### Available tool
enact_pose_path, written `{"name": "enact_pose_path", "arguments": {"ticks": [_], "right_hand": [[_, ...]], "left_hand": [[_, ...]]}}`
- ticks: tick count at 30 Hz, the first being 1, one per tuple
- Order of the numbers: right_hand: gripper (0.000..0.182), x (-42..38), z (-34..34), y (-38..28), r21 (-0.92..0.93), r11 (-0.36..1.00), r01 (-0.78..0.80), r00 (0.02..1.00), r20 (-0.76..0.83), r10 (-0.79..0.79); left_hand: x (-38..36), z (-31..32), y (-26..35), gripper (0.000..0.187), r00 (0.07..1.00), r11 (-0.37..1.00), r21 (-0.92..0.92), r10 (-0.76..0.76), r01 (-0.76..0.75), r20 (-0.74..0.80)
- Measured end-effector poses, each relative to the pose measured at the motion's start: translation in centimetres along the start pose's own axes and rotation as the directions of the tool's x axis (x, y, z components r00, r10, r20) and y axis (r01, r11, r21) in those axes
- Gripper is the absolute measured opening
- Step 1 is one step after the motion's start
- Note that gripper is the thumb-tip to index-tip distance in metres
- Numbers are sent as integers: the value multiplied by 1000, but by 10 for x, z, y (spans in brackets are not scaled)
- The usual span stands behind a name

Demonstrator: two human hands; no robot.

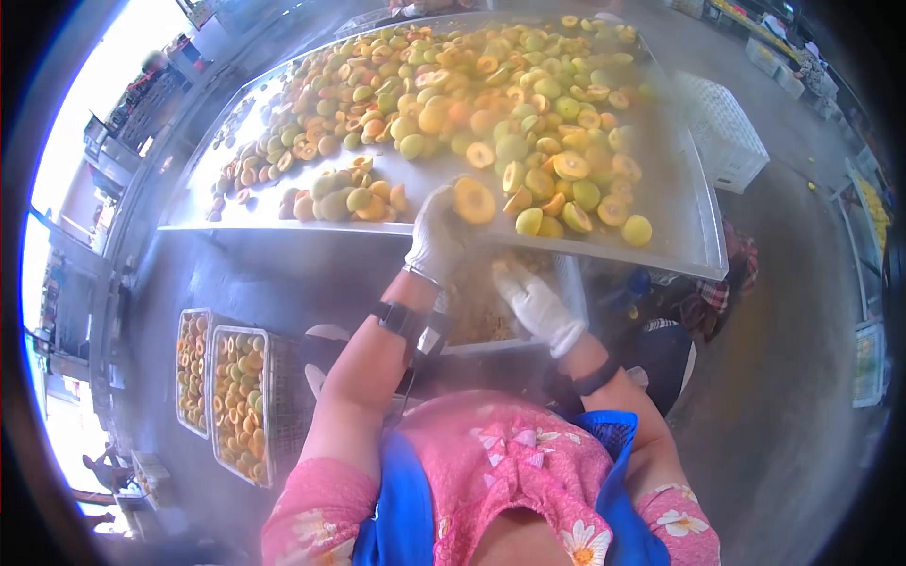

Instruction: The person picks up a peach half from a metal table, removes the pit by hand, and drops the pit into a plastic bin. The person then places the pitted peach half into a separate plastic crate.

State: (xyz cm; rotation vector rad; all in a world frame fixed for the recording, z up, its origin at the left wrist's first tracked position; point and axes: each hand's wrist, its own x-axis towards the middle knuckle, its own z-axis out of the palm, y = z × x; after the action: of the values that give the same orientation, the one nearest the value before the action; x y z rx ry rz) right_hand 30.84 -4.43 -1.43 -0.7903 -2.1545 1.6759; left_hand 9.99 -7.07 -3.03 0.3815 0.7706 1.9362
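Head view now, and a halved round fruit with orange flesh (474, 200) is grasped in the white-gloved left hand (436, 241) at the near rim of the wide, shiny metal tray (311, 226), cut face turned up. Over the pale rectangular plastic crate (572, 288) below, the white-gloved right hand (547, 316) is held with fingers extended, though whether anything is pinched there cannot be told. Soft flesh is probably best gripped lightly by the skin, with the cut face kept uncovered and the rim cleared without a knock.
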Motion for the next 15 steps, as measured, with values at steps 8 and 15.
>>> {"name": "enact_pose_path", "arguments": {"ticks": [8,15], "right_hand": [[40,4,7,-19,-42,992,116,991,-62,-118],[43,5,14,-30,14,999,30,999,-13,-30]], "left_hand": [[-56,19,-1,40,999,998,-62,21,-23,-28],[-73,25,-2,41,996,991,95,94,-94,9]]}}
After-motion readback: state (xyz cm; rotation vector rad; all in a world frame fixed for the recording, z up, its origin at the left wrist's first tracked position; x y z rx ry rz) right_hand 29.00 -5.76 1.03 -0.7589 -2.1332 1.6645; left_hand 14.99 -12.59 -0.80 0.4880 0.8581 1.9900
